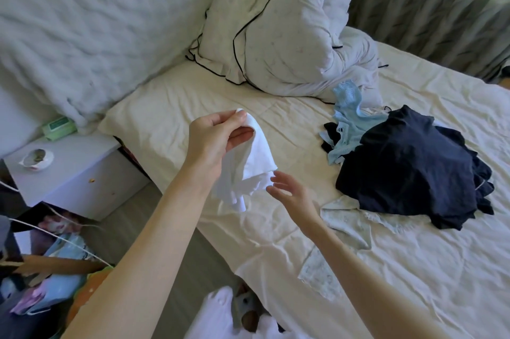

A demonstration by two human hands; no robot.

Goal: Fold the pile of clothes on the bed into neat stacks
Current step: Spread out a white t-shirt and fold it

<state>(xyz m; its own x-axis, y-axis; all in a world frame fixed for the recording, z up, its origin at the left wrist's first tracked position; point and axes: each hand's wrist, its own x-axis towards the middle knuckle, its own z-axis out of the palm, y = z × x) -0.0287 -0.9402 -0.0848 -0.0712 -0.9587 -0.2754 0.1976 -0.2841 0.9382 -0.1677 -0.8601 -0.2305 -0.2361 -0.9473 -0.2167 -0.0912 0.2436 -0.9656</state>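
Above bed (pixel 276 228), left grip (pixel 212 142) pinching white garment (pixel 248 167)

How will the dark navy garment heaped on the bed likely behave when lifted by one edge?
Probably floppy: the dark navy garment lies in soft, wavy folds. It would likely droop and unfold, as the small white cloth hangs limp from the left hand. Likely light.

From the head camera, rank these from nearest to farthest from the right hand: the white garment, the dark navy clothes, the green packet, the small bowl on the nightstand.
From the right hand:
1. white garment, just left, hanging from the left hand.
2. dark navy clothes, to the right on the bed.
3. green packet, far left by the pillow.
4. small bowl, farthest left on the nightstand.
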